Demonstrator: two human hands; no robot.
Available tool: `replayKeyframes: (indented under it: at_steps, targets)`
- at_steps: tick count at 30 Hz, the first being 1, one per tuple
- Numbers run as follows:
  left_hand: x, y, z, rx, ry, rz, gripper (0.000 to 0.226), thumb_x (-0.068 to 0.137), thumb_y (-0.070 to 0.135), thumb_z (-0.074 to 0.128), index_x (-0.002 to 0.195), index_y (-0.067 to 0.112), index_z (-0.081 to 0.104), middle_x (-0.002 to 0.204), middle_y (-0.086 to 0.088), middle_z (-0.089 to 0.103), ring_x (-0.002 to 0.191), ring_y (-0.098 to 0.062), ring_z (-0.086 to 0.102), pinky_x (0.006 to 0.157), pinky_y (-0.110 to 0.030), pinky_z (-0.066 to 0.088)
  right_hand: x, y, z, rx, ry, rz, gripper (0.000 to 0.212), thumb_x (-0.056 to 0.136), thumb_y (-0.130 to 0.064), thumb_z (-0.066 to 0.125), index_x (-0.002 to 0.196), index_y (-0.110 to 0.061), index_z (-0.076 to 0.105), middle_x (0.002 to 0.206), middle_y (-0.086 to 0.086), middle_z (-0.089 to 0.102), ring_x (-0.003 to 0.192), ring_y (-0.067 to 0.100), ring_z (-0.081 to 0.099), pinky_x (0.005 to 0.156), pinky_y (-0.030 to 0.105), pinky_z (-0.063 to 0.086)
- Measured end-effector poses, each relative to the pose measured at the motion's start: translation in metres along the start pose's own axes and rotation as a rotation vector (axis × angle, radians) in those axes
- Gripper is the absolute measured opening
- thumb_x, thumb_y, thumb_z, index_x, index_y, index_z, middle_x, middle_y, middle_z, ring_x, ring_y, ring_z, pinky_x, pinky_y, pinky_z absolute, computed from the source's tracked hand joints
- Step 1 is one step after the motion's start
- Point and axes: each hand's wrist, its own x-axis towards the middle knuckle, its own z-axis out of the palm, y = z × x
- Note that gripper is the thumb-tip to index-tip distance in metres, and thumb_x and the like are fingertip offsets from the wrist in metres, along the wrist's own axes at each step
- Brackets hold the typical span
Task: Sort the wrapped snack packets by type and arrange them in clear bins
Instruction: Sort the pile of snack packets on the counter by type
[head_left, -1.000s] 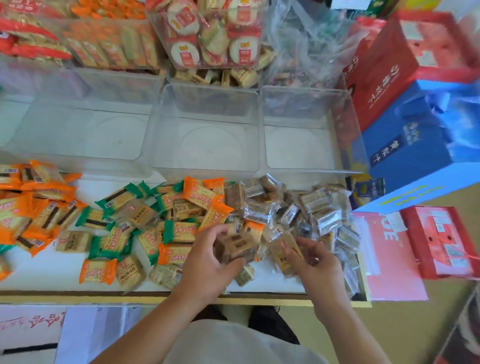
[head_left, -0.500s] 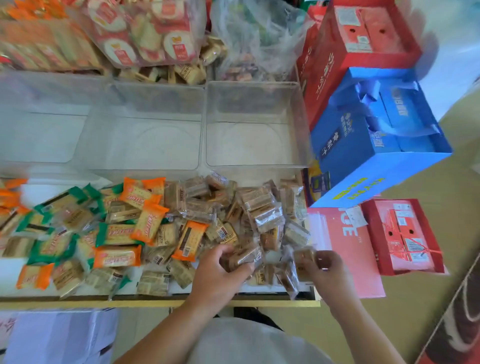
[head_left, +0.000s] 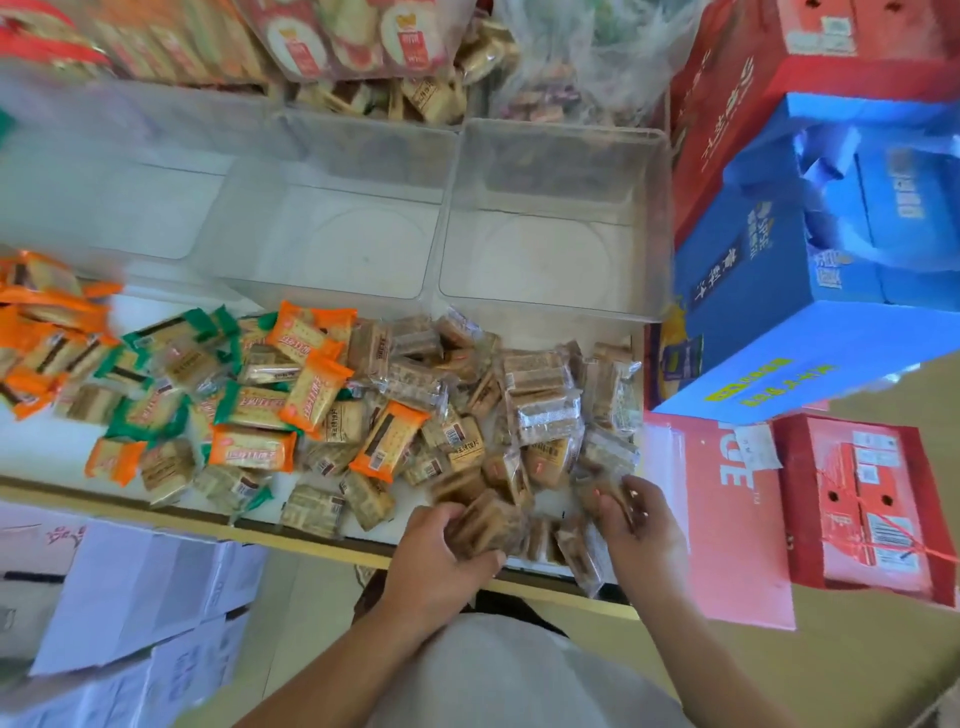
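Note:
A heap of wrapped snack packets covers the white table: orange-wrapped packets (head_left: 311, 384), green-wrapped packets (head_left: 156, 410) and clear-wrapped brown packets (head_left: 545, 400) on the right. My left hand (head_left: 441, 556) grips a bunch of clear-wrapped brown packets (head_left: 491, 522) at the table's front edge. My right hand (head_left: 634, 525) holds another clear-wrapped packet (head_left: 597, 493) just to the right. Three clear bins stand behind the heap, the right bin (head_left: 654, 218), the middle bin (head_left: 447, 171) and the left bin (head_left: 171, 104), with nothing in them.
Bags of other snacks (head_left: 353, 41) are stacked behind the bins. A red box (head_left: 779, 104) and a blue box (head_left: 810, 291) stand to the right, with more red boxes (head_left: 862, 509) lower down. White cartons (head_left: 130, 613) sit below the table's front left.
The view has swung left to right. My left hand has gathered more clear-wrapped packets into a bunch, and my right hand has moved right and taken hold of a packet.

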Motion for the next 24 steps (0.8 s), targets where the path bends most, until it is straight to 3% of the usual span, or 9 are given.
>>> replayKeyframes:
  at_steps: [3, 6, 8, 10, 14, 17, 19, 24]
  targets:
    - [-0.017, 0.013, -0.008, -0.065, 0.062, 0.098, 0.061, 0.068, 0.056, 0.085, 0.12, 0.042, 0.058, 0.114, 0.022, 0.052, 0.099, 0.007, 0.058, 0.086, -0.022, 0.054, -0.003, 0.006, -0.009, 0.001, 0.03, -0.045, 0.027, 0.093, -0.033, 0.072, 0.114, -0.04, 0.058, 0.102, -0.021, 0.064, 0.091, 0.002, 0.062, 0.074, 0.024, 0.046]
    - [-0.023, 0.032, -0.007, -0.039, 0.064, 0.227, 0.057, 0.071, 0.061, 0.082, 0.119, 0.046, 0.057, 0.117, 0.025, 0.052, 0.103, 0.006, 0.058, 0.087, -0.023, 0.054, -0.002, 0.023, -0.014, -0.021, -0.026, -0.007, 0.03, 0.09, -0.029, 0.075, 0.115, -0.038, 0.061, 0.11, -0.005, 0.065, 0.093, 0.01, 0.068, 0.084, 0.032, 0.053]
    - [-0.017, 0.044, 0.005, 0.075, 0.052, 0.328, 0.068, 0.073, 0.065, 0.077, 0.131, 0.04, 0.053, 0.123, 0.025, 0.051, 0.107, 0.004, 0.056, 0.091, -0.024, 0.052, -0.001, 0.032, -0.014, -0.083, -0.054, 0.026, 0.035, 0.087, -0.03, 0.079, 0.119, -0.033, 0.064, 0.114, 0.003, 0.059, 0.089, 0.012, 0.067, 0.085, 0.036, 0.053]
    - [-0.004, 0.054, 0.02, 0.233, 0.054, 0.423, 0.073, 0.077, 0.064, 0.075, 0.138, 0.036, 0.047, 0.128, 0.018, 0.051, 0.114, -0.003, 0.054, 0.094, -0.025, 0.05, 0.0, 0.031, -0.015, -0.11, -0.03, 0.01, 0.038, 0.084, -0.028, 0.083, 0.119, -0.028, 0.067, 0.107, 0.003, 0.055, 0.082, 0.008, 0.062, 0.077, 0.03, 0.046]
    - [0.019, 0.063, 0.045, 0.541, 0.124, 0.612, 0.063, 0.077, 0.056, 0.079, 0.128, 0.027, 0.056, 0.123, 0.008, 0.055, 0.116, -0.017, 0.05, 0.095, -0.032, 0.048, -0.003, 0.021, -0.024, -0.017, -0.072, 0.048, 0.035, 0.087, -0.028, 0.079, 0.117, -0.033, 0.062, 0.099, -0.005, 0.064, 0.084, 0.007, 0.065, 0.073, 0.028, 0.048]
    - [0.027, 0.067, 0.054, 0.608, 0.158, 0.614, 0.061, 0.079, 0.057, 0.076, 0.13, 0.029, 0.059, 0.123, 0.005, 0.052, 0.119, -0.022, 0.047, 0.095, -0.039, 0.048, -0.009, 0.028, -0.025, -0.07, -0.11, 0.011, 0.037, 0.095, -0.03, 0.066, 0.131, -0.028, 0.06, 0.095, -0.008, 0.07, 0.082, 0.007, 0.065, 0.069, 0.021, 0.047]
    - [0.03, 0.067, 0.056, 0.602, 0.142, 0.59, 0.063, 0.083, 0.059, 0.073, 0.137, 0.03, 0.058, 0.128, 0.003, 0.049, 0.123, -0.024, 0.045, 0.097, -0.041, 0.047, -0.011, 0.036, -0.023, -0.122, -0.091, -0.023, 0.046, 0.1, -0.031, 0.06, 0.145, -0.026, 0.053, 0.1, -0.003, 0.068, 0.087, 0.014, 0.064, 0.072, 0.027, 0.046]
    - [0.035, 0.062, 0.044, 0.548, 0.114, 0.642, 0.07, 0.083, 0.059, 0.073, 0.143, 0.027, 0.055, 0.137, 0.002, 0.046, 0.129, -0.024, 0.043, 0.106, -0.046, 0.046, -0.004, 0.035, -0.02, -0.109, -0.091, 0.027, 0.045, 0.102, -0.031, 0.056, 0.147, -0.027, 0.051, 0.098, -0.005, 0.067, 0.085, 0.014, 0.064, 0.078, 0.032, 0.05]
